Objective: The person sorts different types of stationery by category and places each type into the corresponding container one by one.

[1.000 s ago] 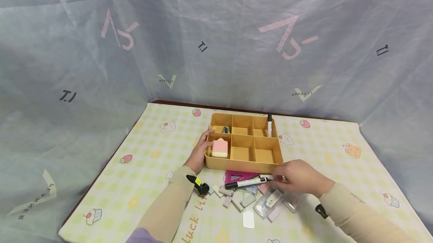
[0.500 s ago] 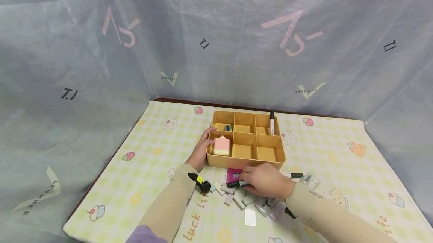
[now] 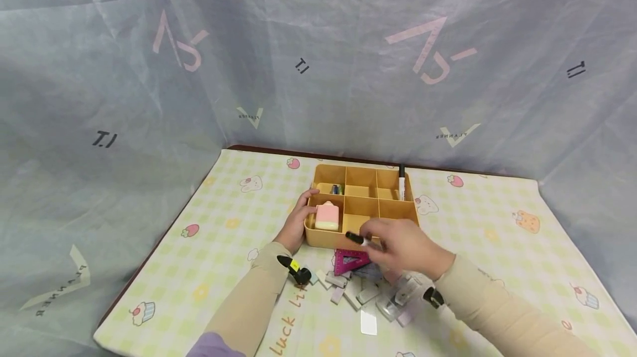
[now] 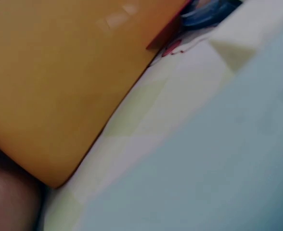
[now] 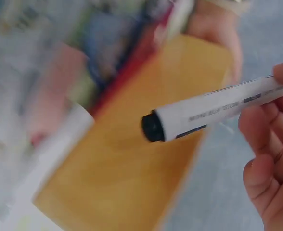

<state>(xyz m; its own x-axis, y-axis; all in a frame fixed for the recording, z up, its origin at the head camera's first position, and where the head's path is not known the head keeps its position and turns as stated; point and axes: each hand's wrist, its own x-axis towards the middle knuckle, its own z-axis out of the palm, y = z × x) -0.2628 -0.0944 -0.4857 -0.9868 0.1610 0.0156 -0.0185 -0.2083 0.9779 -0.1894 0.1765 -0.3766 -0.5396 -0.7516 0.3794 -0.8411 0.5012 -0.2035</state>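
1. We see the right hand [image 3: 405, 246] pinching a white marker [image 5: 213, 109] by its barrel, black cap pointing left, just above the near wall of the yellow organiser box [image 3: 393, 211].
2. The left hand [image 3: 297, 220] rests with loosely bent fingers against the box's left side, beside a pink eraser [image 3: 327, 216].
3. A magenta set square [image 3: 350, 260] and small erasers [image 3: 359, 292] lie on the mat [image 3: 224, 235] in front.

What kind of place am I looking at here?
Probably a makeshift recording corner: a table under a cartoon-print cloth, grey printed sheeting hung behind, and a compartment box with loose stationery.
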